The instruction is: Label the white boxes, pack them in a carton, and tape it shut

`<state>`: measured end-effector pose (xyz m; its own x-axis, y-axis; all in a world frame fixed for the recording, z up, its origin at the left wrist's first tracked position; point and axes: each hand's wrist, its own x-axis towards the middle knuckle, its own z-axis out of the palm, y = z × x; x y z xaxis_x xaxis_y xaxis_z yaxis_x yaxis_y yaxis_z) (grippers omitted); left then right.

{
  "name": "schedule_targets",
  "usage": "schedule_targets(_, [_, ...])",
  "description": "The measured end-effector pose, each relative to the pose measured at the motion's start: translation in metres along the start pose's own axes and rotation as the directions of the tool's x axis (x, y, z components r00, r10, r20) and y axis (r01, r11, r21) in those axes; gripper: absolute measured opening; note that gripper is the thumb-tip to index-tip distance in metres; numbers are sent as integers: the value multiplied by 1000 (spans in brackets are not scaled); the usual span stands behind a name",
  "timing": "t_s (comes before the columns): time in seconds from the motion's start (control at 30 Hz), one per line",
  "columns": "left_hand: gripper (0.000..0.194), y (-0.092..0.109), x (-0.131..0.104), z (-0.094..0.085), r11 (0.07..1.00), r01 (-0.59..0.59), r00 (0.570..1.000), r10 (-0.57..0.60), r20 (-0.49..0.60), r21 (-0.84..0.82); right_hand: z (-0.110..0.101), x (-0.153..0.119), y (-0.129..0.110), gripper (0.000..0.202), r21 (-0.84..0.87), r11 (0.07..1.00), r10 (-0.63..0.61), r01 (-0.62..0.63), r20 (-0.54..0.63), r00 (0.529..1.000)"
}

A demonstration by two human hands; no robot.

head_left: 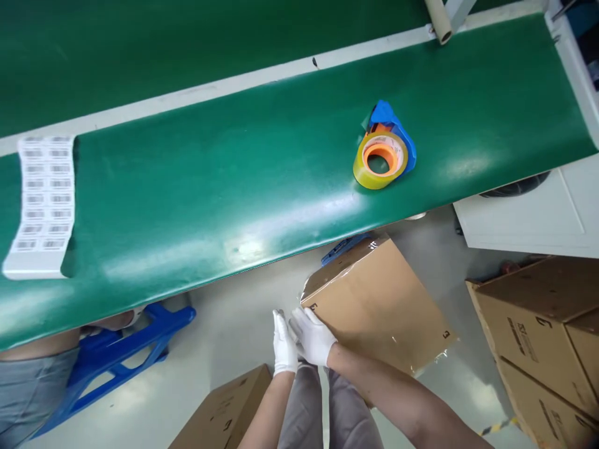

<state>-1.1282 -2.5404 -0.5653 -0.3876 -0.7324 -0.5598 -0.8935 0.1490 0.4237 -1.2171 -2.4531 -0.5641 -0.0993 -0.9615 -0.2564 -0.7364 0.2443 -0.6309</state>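
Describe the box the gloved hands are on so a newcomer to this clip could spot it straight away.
Start at the long green belt and look below its near edge, under the tape roll. There a cardboard box sits at the person's knees, with the left hand and right hand at its corner. Unlike the other boxes, its top is sealed with shiny clear tape.
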Motion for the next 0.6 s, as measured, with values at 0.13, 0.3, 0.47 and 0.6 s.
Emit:
schedule_targets(0.13, [63,41,-17,7,931,-358,930,362,-70,67,-54,-25,60,59,-77,995,-71,67,-62,996])
schedule_targets(0.3, [61,100,-2,67,744,-640,766,599,232,194,-116,-51,163,59,-279,955,109,-105,-1,994])
schedule_targets(0.47, [83,124,23,77,819,-527,849,491,196,229,-123,-17,161,53,-281,952,134,-124,17,991])
schedule_targets(0.6, [78,135,42,45,860,-458,885,415,212,225,-142,4,164,37,-282,939,216,-199,28,976])
